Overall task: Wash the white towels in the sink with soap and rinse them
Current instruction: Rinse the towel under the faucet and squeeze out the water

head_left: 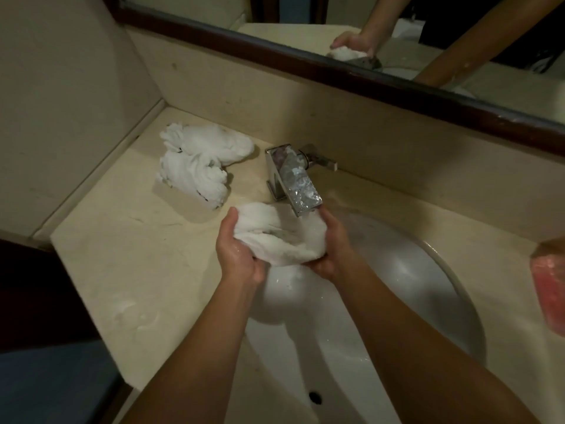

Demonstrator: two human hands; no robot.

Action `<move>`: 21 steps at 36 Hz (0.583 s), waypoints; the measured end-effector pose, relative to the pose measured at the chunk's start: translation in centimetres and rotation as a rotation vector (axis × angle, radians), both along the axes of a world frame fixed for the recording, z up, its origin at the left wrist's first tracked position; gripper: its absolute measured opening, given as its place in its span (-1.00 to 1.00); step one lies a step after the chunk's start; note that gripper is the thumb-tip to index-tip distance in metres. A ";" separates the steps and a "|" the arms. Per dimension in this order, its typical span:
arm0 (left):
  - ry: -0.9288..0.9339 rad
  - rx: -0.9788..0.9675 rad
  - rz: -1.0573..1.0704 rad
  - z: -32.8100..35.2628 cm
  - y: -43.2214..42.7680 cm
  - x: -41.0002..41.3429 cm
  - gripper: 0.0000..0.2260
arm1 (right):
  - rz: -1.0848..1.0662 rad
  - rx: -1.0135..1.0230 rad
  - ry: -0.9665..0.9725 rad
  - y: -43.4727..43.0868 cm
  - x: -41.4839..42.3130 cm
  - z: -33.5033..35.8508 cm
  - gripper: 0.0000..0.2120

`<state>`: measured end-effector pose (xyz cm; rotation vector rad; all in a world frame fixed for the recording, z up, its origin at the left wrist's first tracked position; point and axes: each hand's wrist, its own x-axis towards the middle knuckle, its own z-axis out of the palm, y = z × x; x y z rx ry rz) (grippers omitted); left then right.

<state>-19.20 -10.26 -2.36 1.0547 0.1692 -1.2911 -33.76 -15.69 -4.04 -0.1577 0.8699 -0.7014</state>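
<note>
A bunched, wet white towel [279,234] is held over the white oval sink [406,289], right under the spout of the chrome faucet [293,177]. My left hand [237,252] grips its left side with the thumb on top. My right hand [331,247] cups and grips its right side. Water runs from the spout onto the towel. Two more crumpled white towels [200,162] lie in a heap on the beige counter, left of the faucet.
A pink soap dispenser [548,286] stands at the right edge of the counter [122,255]. A wood-framed mirror [397,84] runs along the back wall. A patch of suds or water lies on the counter at the left front.
</note>
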 end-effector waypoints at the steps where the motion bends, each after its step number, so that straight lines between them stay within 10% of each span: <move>1: 0.005 0.003 -0.024 0.1 0.0 -0.2 -0.53 | -0.006 -0.008 -0.008 0.0 -0.1 -0.2 -0.49; 6: 0.023 -0.019 -0.067 -0.1 -0.8 -2.1 -0.56 | -0.104 -0.097 0.034 -0.1 -2.1 -1.0 -0.45; 11: 0.051 -0.052 -0.082 -1.2 -1.7 -4.9 -0.07 | -0.235 -0.171 0.194 -0.4 -3.9 -1.0 -0.48; 14: 0.099 -0.041 -0.055 -1.9 -1.9 -6.0 -0.21 | -0.399 -0.129 0.317 -0.3 -4.0 -2.0 -0.32; 21: 0.239 -0.062 0.055 -2.2 -2.3 -6.4 -0.45 | -0.455 -0.098 0.393 0.3 -4.3 -1.7 -0.85</move>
